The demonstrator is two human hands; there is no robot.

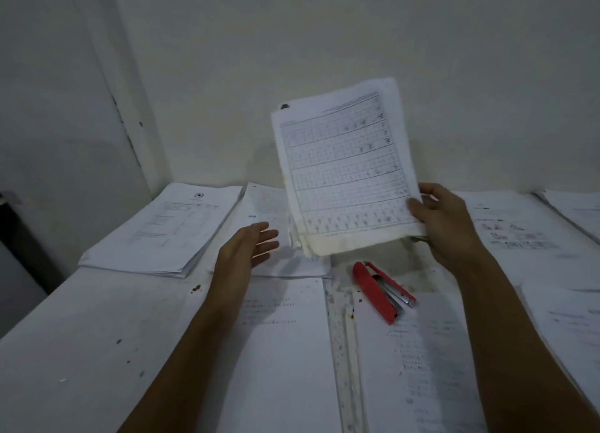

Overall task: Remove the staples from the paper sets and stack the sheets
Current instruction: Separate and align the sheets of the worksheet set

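My right hand (444, 224) grips the lower right corner of a thick set of printed sheets (344, 166) and holds it upright above the table. A dark mark sits at the set's top left corner. My left hand (250, 247) hovers to the left of the set with its fingers straight, touching nothing. A red stapler (381, 291) lies on the table below the held set, between my two arms. Single printed sheets lie flat under my arms, one on the left (276, 351) and one on the right (428, 367).
A thick paper stack (168, 234) sits at the back left, another pile (269, 218) beside it behind my left hand. More papers (519, 234) cover the right side. The white table (97, 351) meets a pale wall behind. A dark object stands past the left edge.
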